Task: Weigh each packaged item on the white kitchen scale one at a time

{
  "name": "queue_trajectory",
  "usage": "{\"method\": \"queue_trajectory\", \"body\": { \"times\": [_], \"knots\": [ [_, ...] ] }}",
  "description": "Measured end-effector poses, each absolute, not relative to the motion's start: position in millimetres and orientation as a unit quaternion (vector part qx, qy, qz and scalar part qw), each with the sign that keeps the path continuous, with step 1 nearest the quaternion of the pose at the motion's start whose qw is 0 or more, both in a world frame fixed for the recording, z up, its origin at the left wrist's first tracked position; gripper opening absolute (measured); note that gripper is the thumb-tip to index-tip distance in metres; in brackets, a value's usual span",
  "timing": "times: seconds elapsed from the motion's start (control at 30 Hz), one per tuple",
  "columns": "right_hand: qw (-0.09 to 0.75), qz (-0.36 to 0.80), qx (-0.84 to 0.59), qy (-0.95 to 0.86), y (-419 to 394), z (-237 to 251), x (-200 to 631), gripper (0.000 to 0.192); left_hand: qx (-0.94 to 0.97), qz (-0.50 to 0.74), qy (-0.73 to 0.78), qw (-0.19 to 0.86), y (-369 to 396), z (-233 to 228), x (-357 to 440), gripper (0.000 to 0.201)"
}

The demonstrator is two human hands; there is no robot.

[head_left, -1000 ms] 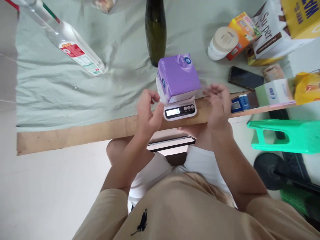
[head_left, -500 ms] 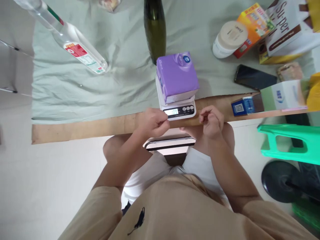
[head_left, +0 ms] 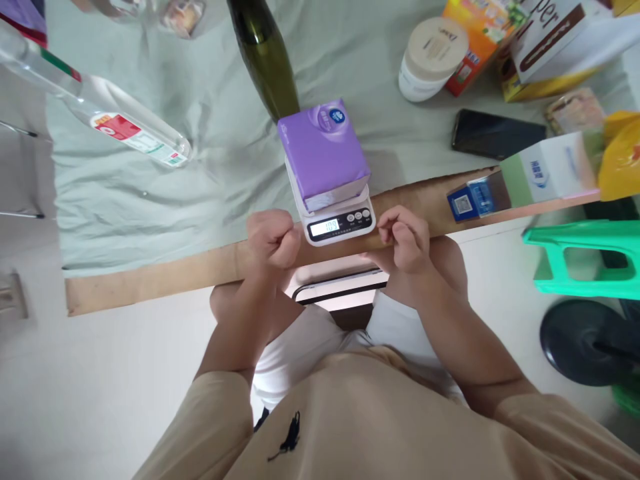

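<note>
Fists, left hand (head_left: 273, 240) and right hand (head_left: 404, 239), fingers curled empty, flanking scale (head_left: 340, 225); purple pack (head_left: 323, 152) atop.

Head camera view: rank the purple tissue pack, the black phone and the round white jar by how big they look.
1. Purple tissue pack, largest, though nearest the camera.
2. Black phone and round white jar look alike; no ranking.

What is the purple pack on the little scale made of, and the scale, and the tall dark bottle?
The purple square pack looks wrapped in thin, soft plastic film: slightly shiny, with rounded edges, probably tissues inside. The small white digital scale seems to be smooth hard plastic, with a lit display and round buttons. The tall dark green bottle looks like glossy glass, showing light reflections, though dark plastic cannot be ruled out.
</note>
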State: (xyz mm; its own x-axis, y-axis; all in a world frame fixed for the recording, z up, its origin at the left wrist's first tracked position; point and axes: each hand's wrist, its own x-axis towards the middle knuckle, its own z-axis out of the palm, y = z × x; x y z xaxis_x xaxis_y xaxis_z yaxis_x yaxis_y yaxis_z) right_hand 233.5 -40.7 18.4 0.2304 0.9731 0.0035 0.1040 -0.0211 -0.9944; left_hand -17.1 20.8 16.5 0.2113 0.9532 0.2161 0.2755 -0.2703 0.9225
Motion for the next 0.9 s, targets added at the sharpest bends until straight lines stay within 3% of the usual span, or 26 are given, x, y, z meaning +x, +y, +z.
{"method": "queue_trajectory", "body": {
  "times": [0.23,0.47,0.73,0.9],
  "knots": [
    [0.519,0.411,-0.575,-0.481,-40.1,7.2,232.6,0.031,0.682,0.488,0.48,0.259,38.3,0.3,-21.1,0.067],
    [0.519,0.38,-0.572,-0.51,-36.2,4.9,230.5,0.029,0.618,0.564,0.508,0.205,50.3,5.5,-0.3,0.056],
    [0.496,0.38,-0.595,-0.505,-35.2,9.6,228.1,0.025,0.603,0.596,0.496,0.184,60.4,5.2,-1.8,0.039],
    [0.508,0.364,-0.605,-0.494,-37.8,8.3,227.4,0.023,0.545,0.58,0.556,0.239,60.6,3.2,-2.4,0.045]
  ]
}}
